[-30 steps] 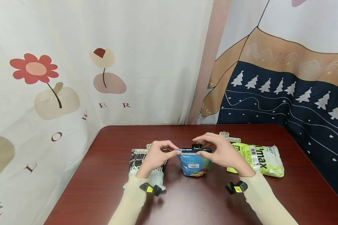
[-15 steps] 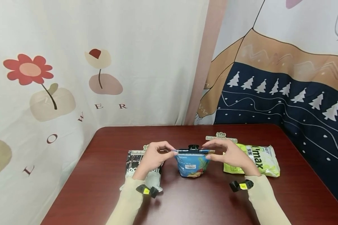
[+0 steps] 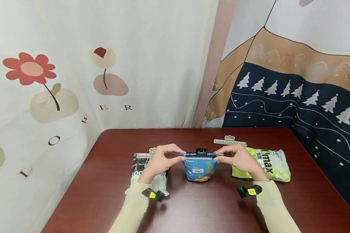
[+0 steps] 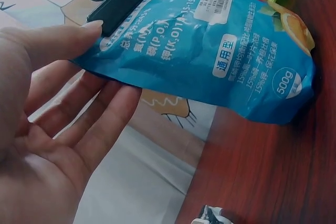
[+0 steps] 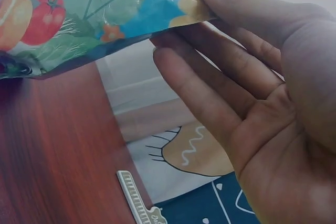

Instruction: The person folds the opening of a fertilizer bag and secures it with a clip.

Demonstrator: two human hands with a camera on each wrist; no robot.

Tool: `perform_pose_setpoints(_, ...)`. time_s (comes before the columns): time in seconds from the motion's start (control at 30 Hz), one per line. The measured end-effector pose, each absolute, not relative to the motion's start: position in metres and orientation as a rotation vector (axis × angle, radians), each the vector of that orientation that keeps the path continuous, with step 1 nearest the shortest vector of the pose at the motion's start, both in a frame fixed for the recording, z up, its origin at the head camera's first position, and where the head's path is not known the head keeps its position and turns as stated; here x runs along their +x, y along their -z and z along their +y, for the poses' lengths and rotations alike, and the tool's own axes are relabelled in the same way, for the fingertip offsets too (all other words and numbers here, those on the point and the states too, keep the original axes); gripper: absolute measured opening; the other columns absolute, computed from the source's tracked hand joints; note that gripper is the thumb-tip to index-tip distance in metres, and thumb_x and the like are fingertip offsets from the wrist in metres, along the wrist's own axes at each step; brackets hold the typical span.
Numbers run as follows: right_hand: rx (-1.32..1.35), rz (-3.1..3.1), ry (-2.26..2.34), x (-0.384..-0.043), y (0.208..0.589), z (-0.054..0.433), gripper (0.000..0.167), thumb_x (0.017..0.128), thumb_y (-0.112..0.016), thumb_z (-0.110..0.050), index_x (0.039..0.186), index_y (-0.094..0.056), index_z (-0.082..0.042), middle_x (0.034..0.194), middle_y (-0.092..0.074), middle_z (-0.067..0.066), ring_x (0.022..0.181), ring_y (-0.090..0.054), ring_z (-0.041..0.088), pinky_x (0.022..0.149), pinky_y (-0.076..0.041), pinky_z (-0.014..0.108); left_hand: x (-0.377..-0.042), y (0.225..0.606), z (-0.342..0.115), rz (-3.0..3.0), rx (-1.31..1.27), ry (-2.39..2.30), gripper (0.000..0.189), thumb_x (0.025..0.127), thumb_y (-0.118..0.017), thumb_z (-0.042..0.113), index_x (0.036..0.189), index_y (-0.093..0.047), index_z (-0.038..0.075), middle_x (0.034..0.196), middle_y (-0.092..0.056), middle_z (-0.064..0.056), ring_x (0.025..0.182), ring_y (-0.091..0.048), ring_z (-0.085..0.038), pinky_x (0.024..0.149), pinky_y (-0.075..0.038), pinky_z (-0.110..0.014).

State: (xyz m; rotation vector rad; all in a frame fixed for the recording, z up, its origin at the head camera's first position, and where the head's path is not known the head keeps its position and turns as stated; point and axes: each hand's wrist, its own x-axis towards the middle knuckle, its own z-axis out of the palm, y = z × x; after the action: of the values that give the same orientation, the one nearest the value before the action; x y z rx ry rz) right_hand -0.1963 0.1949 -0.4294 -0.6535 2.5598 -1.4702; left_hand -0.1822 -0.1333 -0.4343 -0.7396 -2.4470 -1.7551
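Observation:
A blue pouch (image 3: 199, 170) printed with fruit and vegetables stands upright mid-table. A black clip (image 3: 201, 150) lies across its folded top edge. My left hand (image 3: 162, 161) pinches the top left corner, thumb on the front and fingers behind. Its thumb tip reaches the clip's end (image 4: 123, 3) in the left wrist view. At the opposite top corner, my right hand (image 3: 239, 159) pinches the pouch (image 5: 126, 9) in the same way. In the right wrist view the thumb covers part of the clip's dark end.
Left of the pouch lies a black and white bag (image 3: 138, 165), a pale clip (image 3: 145, 155) at its top, partly behind my left forearm. A green-yellow bag (image 3: 275, 166) lies to the right. Another pale clip (image 3: 229, 141) rests farther back. Printed curtains (image 3: 151, 64) hang behind the table.
My right hand has shifted from the black clip to the pouch's top right corner, uncovering the clip and the pale one behind. My left hand has kept its corner.

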Motion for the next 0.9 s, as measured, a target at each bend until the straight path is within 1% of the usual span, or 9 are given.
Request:
perform_pose_setpoints(0.07,-0.656,2.563,1.486,-0.196,0.43,0.195,0.018,0.088,-0.082,-0.033,0.103,-0.082,-0.023,0.102,-0.079,-0.001,0.089,-0.068,0.02,0.072,-0.059,0.03,-0.183,0.434,-0.131,-2.442,-0.723,1.756,0.014,0.087,-0.083,0.017,0.101,-0.082,0.016,0.1,-0.077,-0.004,0.087,-0.073,-0.01,0.079,-0.061,-0.03)
perform_pose_setpoints(0.13,-0.665,2.564,1.503,-0.196,0.431,0.195,0.016,0.088,-0.082,-0.031,0.102,-0.082,-0.022,0.1,-0.079,-0.001,0.089,-0.067,0.018,0.07,-0.059,0.03,-0.183,0.435,-0.129,-2.443,-0.679,1.752,0.012,0.086,-0.085,0.02,0.097,-0.082,0.017,0.097,-0.078,-0.003,0.083,-0.072,-0.009,0.075,-0.06,-0.028)
perform_pose_setpoints(0.3,-0.679,2.567,1.547,-0.196,0.432,0.194,0.014,0.089,-0.082,-0.027,0.098,-0.082,-0.017,0.094,-0.079,0.0,0.084,-0.066,0.015,0.067,-0.057,0.03,-0.182,0.436,-0.125,-2.423,-0.593,1.721,0.009,0.083,-0.087,0.025,0.088,-0.082,0.02,0.085,-0.078,-0.001,0.068,-0.065,-0.008,0.06,-0.052,-0.022)
perform_pose_setpoints(0.4,-0.65,2.567,1.557,-0.195,0.432,0.194,0.016,0.088,-0.083,-0.029,0.097,-0.082,-0.017,0.093,-0.079,0.0,0.082,-0.067,0.015,0.068,-0.058,0.031,-0.181,0.437,-0.123,-2.418,-0.571,1.683,0.008,0.082,-0.088,0.026,0.086,-0.082,0.022,0.08,-0.077,0.0,0.064,-0.061,-0.009,0.056,-0.047,-0.022)
perform_pose_setpoints(0.57,-0.592,2.547,1.601,-0.195,0.433,0.192,0.017,0.086,-0.084,-0.03,0.097,-0.082,-0.017,0.093,-0.079,0.0,0.079,-0.07,0.015,0.069,-0.059,0.031,-0.181,0.436,-0.122,-2.442,-0.529,1.649,0.008,0.084,-0.086,0.03,0.088,-0.083,0.025,0.082,-0.078,0.003,0.068,-0.063,-0.011,0.058,-0.048,-0.023)
perform_pose_setpoints(0.7,-0.59,2.487,1.661,-0.196,0.435,0.19,0.018,0.088,-0.083,-0.027,0.099,-0.081,-0.013,0.092,-0.079,0.004,0.079,-0.074,0.018,0.072,-0.061,0.032,-0.18,0.433,-0.123,-2.465,-0.484,1.647,0.006,0.084,-0.086,0.03,0.088,-0.083,0.027,0.084,-0.078,0.004,0.072,-0.067,-0.013,0.06,-0.051,-0.024)
perform_pose_setpoints(0.8,-0.567,2.43,1.701,-0.195,0.436,0.187,0.02,0.088,-0.083,-0.027,0.099,-0.081,-0.011,0.09,-0.079,0.004,0.081,-0.076,0.021,0.076,-0.063,0.035,-0.18,0.432,-0.123,-2.477,-0.439,1.67,0.006,0.084,-0.086,0.029,0.089,-0.083,0.026,0.086,-0.079,0.002,0.072,-0.071,-0.015,0.063,-0.056,-0.029)
perform_pose_setpoints(0.9,-0.522,2.372,1.746,-0.195,0.438,0.184,0.022,0.088,-0.082,-0.026,0.1,-0.08,-0.008,0.088,-0.078,0.004,0.082,-0.076,0.02,0.078,-0.063,0.036,-0.18,0.432,-0.124,-2.485,-0.381,1.726,0.008,0.084,-0.086,0.027,0.09,-0.083,0.023,0.088,-0.079,0.0,0.072,-0.074,-0.018,0.067,-0.062,-0.037)
